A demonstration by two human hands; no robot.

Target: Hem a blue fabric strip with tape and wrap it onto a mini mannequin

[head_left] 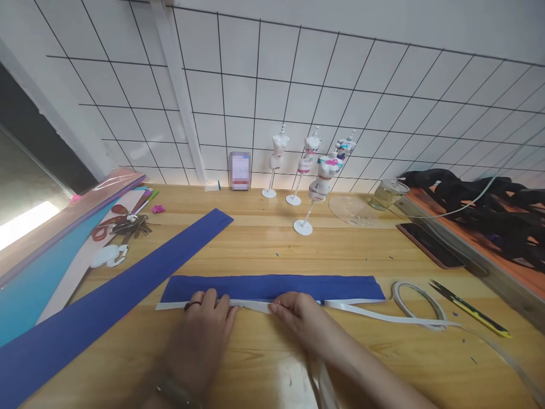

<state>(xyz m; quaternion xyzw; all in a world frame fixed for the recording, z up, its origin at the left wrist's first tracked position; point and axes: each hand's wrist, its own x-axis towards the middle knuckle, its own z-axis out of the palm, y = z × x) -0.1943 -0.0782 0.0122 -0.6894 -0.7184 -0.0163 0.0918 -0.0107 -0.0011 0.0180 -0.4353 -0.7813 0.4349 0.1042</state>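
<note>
A short dark blue strip [272, 287] lies across the wooden table, with narrow white tape [255, 305] along its near edge. My left hand [206, 318] rests on that edge toward the left end, fingers extended and pressing down on the tape. Farther right, my right hand [298, 312] is closed, thumb and forefinger pinching the white tape at the strip's edge. From the strip's right end a white ribbon-like length [383, 314] runs toward a tape roll [398, 295] lying flat.
A longer blue strip [140, 278] slants across the left side. Yellow-and-black snips [472, 309] and a dark phone [430, 245] lie right. Small dress forms [321, 184] and an upright phone [240, 171] stand at the back. Scissors [123, 218] and white earphones [108, 255] lie left.
</note>
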